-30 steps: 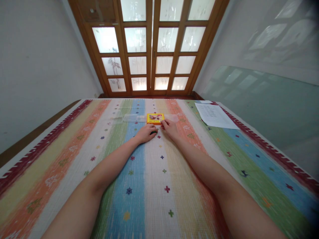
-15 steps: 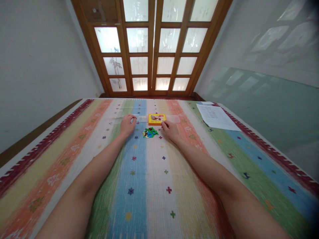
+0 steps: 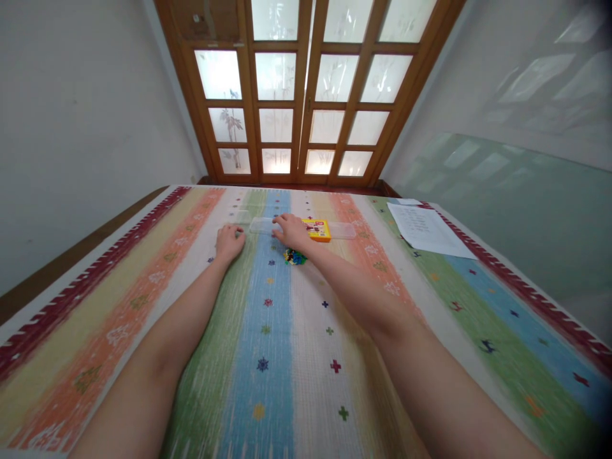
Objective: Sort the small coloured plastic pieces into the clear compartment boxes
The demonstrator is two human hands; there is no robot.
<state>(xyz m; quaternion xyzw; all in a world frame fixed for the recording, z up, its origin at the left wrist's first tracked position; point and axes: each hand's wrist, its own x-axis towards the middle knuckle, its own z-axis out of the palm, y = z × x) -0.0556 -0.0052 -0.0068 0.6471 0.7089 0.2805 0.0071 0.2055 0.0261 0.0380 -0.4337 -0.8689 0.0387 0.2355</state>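
A yellow box [image 3: 320, 231] with a picture on its top lies near the table's far side, partly covered by my right hand [image 3: 291, 230]. That hand is over a clear plastic tray [image 3: 259, 225], its fingers apart. Another clear plastic piece [image 3: 345, 231] extends to the right of the box. Below my right hand is a pile of small green, blue and yellow pieces [image 3: 294, 257], partly hidden by the wrist. My left hand [image 3: 230, 241] rests on the cloth left of the tray, fingers curled; whether they hold anything is too small to tell.
A striped cloth [image 3: 268, 395] covers the table. White printed sheets [image 3: 428, 228] lie at the far right. Beyond the table's far edge stand wooden doors with glass panes [image 3: 306, 108], and a glass panel [image 3: 502, 191] leans along the right wall.
My right hand has moved left from the box's right corner to above the clear tray, its fingers spreading. My left hand has moved left, away from the tray. The view has shifted slightly.
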